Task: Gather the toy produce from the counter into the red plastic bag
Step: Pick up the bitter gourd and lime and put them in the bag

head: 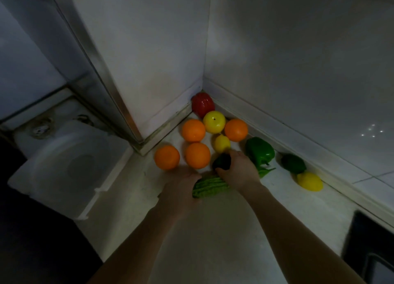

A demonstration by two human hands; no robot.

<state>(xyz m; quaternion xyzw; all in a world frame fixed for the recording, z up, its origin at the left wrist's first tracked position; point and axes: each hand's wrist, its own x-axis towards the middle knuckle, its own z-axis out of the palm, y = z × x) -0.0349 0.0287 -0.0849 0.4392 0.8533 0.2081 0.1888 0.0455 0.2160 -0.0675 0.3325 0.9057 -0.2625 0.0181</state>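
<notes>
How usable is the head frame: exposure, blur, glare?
Head view: underexposed, yet the oranges stay vivid; the dark green item in the right hand nearly merges with shadow; the left hand is motion-blurred; small glints dot the right wall tile.

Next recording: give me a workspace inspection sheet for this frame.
Surface: white counter, dimly lit.
Job's things: four orange toy oranges, two yellow toy lemons, round yellow toy fruit, red ribbed toy, green toy bell pepper, dark green toy by the wall; red plastic bag not seen.
Clutter: nothing seen.
Grippers: left hand grips ridged green toy gourd; right hand grips dark oval toy.
Cables: nothing seen.
Surroundings: white walls; white plastic lid at left.
</notes>
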